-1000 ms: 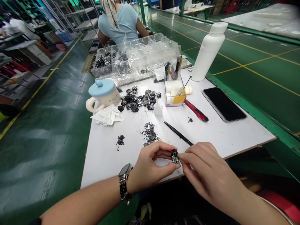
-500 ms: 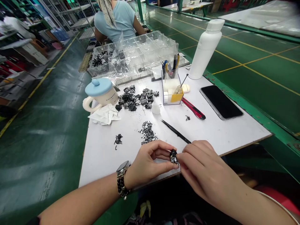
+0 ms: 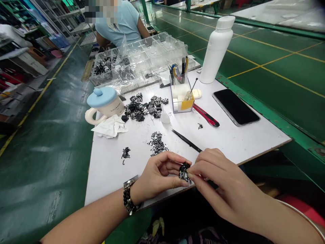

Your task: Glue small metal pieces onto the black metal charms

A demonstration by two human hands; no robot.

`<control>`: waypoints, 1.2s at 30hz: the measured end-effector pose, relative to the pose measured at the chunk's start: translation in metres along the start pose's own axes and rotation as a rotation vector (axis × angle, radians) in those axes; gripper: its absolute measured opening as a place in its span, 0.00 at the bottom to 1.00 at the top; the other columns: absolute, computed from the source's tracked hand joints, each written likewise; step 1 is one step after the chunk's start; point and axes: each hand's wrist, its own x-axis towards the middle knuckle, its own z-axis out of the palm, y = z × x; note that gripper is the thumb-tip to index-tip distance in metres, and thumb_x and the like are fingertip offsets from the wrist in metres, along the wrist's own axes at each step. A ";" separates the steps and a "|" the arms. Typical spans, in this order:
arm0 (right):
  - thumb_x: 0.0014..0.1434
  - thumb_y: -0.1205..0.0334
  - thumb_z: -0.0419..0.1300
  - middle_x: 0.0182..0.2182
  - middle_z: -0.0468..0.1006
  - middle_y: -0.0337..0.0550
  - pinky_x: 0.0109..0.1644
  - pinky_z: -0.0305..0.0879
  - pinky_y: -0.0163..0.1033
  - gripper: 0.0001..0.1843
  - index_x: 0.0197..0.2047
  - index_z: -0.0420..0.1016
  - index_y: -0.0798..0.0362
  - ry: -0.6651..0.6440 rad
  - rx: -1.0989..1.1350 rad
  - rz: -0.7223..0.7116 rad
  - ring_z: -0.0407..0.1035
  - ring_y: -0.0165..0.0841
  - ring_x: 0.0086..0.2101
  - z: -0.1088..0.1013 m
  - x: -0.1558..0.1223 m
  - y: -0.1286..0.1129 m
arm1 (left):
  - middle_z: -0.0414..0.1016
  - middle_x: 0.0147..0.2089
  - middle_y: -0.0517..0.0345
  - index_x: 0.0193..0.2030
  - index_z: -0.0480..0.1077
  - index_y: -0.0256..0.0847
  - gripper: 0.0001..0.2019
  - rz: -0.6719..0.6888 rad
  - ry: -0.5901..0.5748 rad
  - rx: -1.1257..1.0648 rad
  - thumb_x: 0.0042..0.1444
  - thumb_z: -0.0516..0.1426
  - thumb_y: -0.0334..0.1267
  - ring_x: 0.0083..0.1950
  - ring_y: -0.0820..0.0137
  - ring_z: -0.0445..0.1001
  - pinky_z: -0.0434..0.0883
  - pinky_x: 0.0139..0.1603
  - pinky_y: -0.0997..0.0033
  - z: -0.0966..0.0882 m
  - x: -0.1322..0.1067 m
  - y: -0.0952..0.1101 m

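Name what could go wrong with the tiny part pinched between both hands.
1. The small part is pinched only by fingertips of the left hand and right hand, right at the near edge of the table; a slip could drop it off the table.
2. The black tweezers lie just beyond the right hand and could get knocked.

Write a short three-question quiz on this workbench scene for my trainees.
1. True or false: the left hand and right hand both pinch the part.
2. What lies between the box and the phone? A spoon; B knife; C ruler.
3. Fill in: the mug has a ____ lid.
Key: 1 true; 2 B; 3 blue.
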 end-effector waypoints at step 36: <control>0.65 0.64 0.52 0.26 0.66 0.37 0.31 0.55 0.35 0.11 0.29 0.66 0.52 0.023 0.398 0.362 0.60 0.28 0.30 0.007 0.001 0.006 | 0.79 0.31 0.57 0.34 0.71 0.33 0.19 -0.169 0.138 -0.059 0.35 0.71 0.22 0.30 0.71 0.79 0.76 0.31 0.83 0.001 0.002 -0.001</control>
